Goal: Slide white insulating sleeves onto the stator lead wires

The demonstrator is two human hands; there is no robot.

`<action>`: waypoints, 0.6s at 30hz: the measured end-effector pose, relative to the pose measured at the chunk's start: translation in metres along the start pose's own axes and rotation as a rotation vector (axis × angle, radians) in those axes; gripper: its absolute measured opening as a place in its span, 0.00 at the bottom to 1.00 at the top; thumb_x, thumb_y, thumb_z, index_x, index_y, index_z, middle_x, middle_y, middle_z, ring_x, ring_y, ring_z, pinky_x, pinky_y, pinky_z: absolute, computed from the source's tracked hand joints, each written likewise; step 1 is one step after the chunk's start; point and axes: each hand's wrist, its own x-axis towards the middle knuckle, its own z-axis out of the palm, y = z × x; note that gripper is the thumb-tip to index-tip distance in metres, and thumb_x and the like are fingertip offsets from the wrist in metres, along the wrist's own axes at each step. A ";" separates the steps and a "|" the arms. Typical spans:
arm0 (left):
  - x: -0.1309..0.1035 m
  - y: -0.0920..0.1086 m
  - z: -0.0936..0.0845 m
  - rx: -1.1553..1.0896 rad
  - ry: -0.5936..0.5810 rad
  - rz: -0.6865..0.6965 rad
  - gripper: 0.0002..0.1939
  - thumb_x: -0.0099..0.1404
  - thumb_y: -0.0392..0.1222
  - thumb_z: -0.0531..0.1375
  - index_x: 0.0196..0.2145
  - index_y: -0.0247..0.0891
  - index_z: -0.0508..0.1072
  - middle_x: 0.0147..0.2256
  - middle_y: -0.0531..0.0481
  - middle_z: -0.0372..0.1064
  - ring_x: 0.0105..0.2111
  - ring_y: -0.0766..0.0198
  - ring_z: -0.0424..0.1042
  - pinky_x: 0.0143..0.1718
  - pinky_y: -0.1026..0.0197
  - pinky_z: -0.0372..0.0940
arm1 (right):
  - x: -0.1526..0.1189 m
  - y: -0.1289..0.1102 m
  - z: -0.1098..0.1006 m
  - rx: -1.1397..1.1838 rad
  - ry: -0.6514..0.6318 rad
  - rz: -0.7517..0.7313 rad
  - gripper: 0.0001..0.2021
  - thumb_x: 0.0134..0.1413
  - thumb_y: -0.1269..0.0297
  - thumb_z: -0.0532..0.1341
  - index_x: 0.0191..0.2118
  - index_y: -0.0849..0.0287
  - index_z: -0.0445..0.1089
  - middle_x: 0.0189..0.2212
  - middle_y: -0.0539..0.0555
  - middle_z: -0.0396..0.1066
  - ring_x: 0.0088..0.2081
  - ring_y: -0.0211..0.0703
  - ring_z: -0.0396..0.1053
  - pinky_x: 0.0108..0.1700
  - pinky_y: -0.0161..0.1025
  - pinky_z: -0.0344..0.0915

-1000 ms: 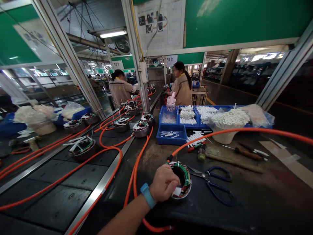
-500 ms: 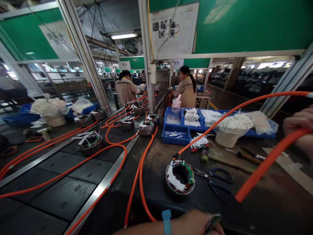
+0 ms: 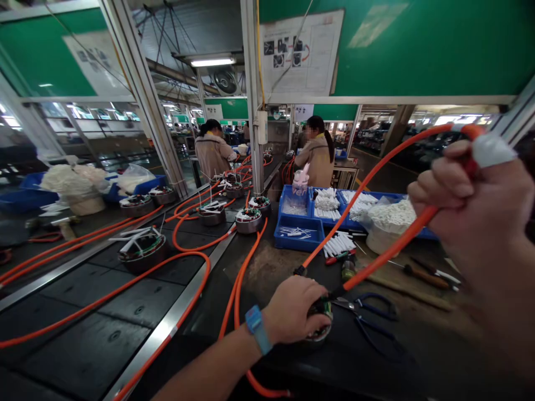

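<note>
My left hand [image 3: 295, 309], with a blue wristband [image 3: 258, 328], grips the top of a motor stator [image 3: 321, 333] on the bench, its fingers curled over the rim and thumb at the near side. Most of the stator is hidden beneath it. My raised right hand [image 3: 472, 189] is closed around a looped orange cable [image 3: 390, 253], with white tape or cloth [image 3: 493, 150] near the thumb. Both lengths of cable slope down toward the stator. One ends in a dark tip beside my left fingers; whether they touch it I cannot tell. Blue-handled scissors [image 3: 365, 317] lie to the right.
Blue bins [image 3: 298, 239] of white sleeves stand behind, beside a full bag [image 3: 388, 223]. A screwdriver [image 3: 426, 275] and a wooden-handled tool [image 3: 409, 292] lie at right. Several cabled stators [image 3: 144, 256] sit on the conveyor [image 3: 134, 301] at left. Two people [image 3: 213, 147] work farther off.
My left hand has risen from the bottom edge onto the stator. My right hand has come in from the right edge with the cable, bringing its free end down to the stator.
</note>
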 end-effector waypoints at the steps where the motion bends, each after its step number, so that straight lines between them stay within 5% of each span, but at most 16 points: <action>1: -0.007 -0.002 0.005 0.004 0.051 0.035 0.22 0.64 0.59 0.50 0.40 0.37 0.70 0.37 0.44 0.70 0.38 0.57 0.68 0.44 0.54 0.61 | 0.000 -0.007 0.009 0.184 0.051 0.145 0.23 0.65 0.65 0.30 0.54 0.68 0.54 0.15 0.40 0.37 0.16 0.31 0.39 0.24 0.38 0.47; 4: -0.022 -0.003 0.018 -0.018 0.144 0.075 0.27 0.66 0.57 0.42 0.23 0.37 0.67 0.24 0.48 0.66 0.28 0.62 0.63 0.42 0.53 0.59 | 0.007 -0.017 0.027 0.573 0.142 0.384 0.16 0.65 0.64 0.34 0.44 0.59 0.55 0.14 0.40 0.41 0.16 0.32 0.38 0.22 0.35 0.44; 7: -0.024 0.000 0.026 -0.136 0.299 -0.010 0.30 0.69 0.52 0.37 0.18 0.37 0.64 0.19 0.50 0.61 0.25 0.65 0.60 0.41 0.54 0.58 | 0.023 -0.020 0.043 0.839 0.193 0.374 0.14 0.66 0.62 0.37 0.32 0.55 0.52 0.13 0.41 0.45 0.15 0.33 0.39 0.21 0.35 0.42; 11: -0.019 0.004 0.026 -0.527 0.509 -0.204 0.34 0.69 0.55 0.37 0.16 0.37 0.66 0.18 0.48 0.63 0.24 0.64 0.62 0.39 0.55 0.56 | 0.051 -0.017 0.085 1.055 0.234 0.339 0.13 0.64 0.59 0.41 0.29 0.55 0.54 0.13 0.41 0.49 0.14 0.32 0.41 0.19 0.34 0.41; 13: -0.016 0.010 0.020 -0.868 0.603 -0.374 0.37 0.69 0.58 0.36 0.15 0.37 0.68 0.17 0.47 0.63 0.23 0.64 0.61 0.34 0.57 0.57 | 0.062 -0.013 0.112 1.046 0.083 0.337 0.14 0.64 0.58 0.39 0.30 0.55 0.54 0.14 0.41 0.52 0.15 0.31 0.46 0.19 0.32 0.45; 15: -0.013 0.018 0.009 -1.269 0.661 -0.487 0.39 0.67 0.62 0.36 0.13 0.36 0.68 0.16 0.47 0.62 0.21 0.64 0.61 0.30 0.58 0.57 | 0.065 -0.008 0.134 0.962 -0.241 0.363 0.15 0.63 0.55 0.40 0.31 0.55 0.56 0.16 0.42 0.58 0.18 0.30 0.53 0.22 0.30 0.53; 18: -0.007 0.024 -0.013 -1.751 0.739 -0.472 0.40 0.65 0.65 0.39 0.12 0.34 0.68 0.18 0.46 0.64 0.21 0.63 0.64 0.29 0.58 0.59 | 0.047 -0.004 0.143 0.824 -0.732 0.412 0.13 0.51 0.54 0.60 0.31 0.60 0.65 0.24 0.51 0.70 0.27 0.38 0.67 0.32 0.38 0.65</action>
